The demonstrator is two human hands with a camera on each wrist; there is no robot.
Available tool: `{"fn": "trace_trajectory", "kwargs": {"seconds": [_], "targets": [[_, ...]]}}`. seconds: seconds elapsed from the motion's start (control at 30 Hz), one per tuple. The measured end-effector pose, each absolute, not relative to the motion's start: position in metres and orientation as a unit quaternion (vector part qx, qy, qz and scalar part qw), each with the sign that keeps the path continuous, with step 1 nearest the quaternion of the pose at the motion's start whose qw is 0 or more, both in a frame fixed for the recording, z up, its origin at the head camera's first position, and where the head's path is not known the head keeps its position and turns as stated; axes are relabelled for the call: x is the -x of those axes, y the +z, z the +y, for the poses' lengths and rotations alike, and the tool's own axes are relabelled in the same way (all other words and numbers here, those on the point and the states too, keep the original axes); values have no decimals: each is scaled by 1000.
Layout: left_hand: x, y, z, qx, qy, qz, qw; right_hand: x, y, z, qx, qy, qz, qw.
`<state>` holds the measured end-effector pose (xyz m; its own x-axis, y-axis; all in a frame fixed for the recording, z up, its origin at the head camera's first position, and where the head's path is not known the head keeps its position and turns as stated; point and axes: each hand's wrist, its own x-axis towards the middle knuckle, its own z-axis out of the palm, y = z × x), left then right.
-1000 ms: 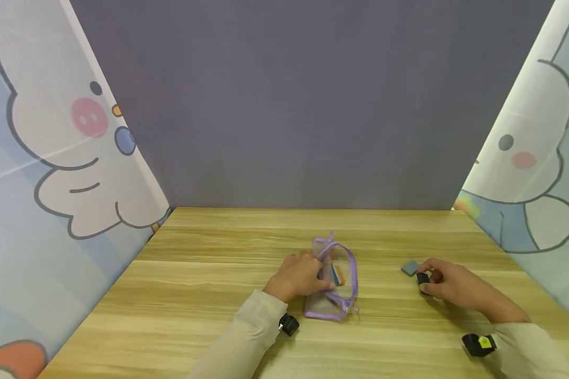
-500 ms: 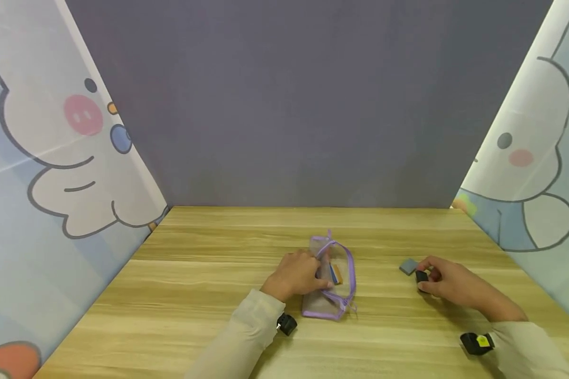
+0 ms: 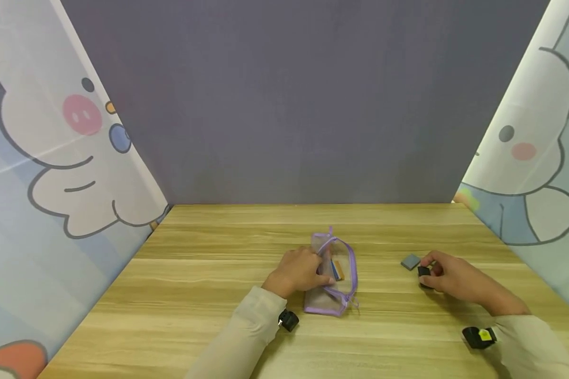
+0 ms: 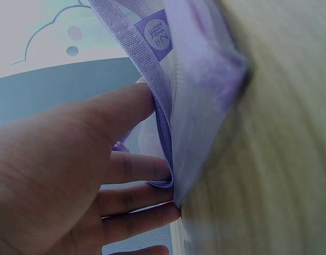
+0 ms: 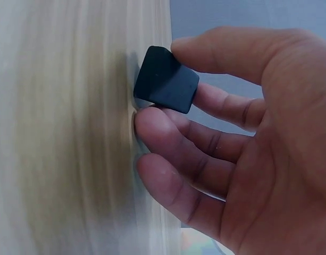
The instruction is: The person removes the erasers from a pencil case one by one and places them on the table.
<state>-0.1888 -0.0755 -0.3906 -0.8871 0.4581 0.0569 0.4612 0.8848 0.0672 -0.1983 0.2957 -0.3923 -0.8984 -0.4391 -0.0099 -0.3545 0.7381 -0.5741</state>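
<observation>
A see-through mesh zip pouch with purple edging lies on the table, its zipped mouth spread apart. My left hand holds the pouch at its mouth, thumb and fingers on the purple zip edge. Through the mesh show a blue strip and an orange strip. To the right, my right hand pinches a small black block with a tapered outline between thumb and index finger. The block is close over the tabletop, and my other fingers curl beside it. Just left of these fingertips lies a flat grey square piece.
The wood-grain table ends at a dark grey panel at the back. Cartoon-printed sheets hang on both sides. A black wrist device is worn at the left cuff and another at the right cuff.
The head view has shifted slightly. Both hands keep their hold, with the pouch and the black block in nearly the same places.
</observation>
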Motion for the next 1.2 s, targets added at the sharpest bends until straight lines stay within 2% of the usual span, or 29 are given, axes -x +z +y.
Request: {"fn": "trace_trajectory", "kwargs": {"seconds": [0.37, 0.77, 1.2], "targets": [[189, -391, -77, 224, -43, -973, 13, 199, -391, 294, 206, -296, 929, 86], [188, -392, -76, 228, -35, -973, 15, 196, -390, 295, 210, -306, 926, 74], [188, -392, -76, 225, -37, -973, 14, 200, -391, 291, 219, -279, 935, -2]]}}
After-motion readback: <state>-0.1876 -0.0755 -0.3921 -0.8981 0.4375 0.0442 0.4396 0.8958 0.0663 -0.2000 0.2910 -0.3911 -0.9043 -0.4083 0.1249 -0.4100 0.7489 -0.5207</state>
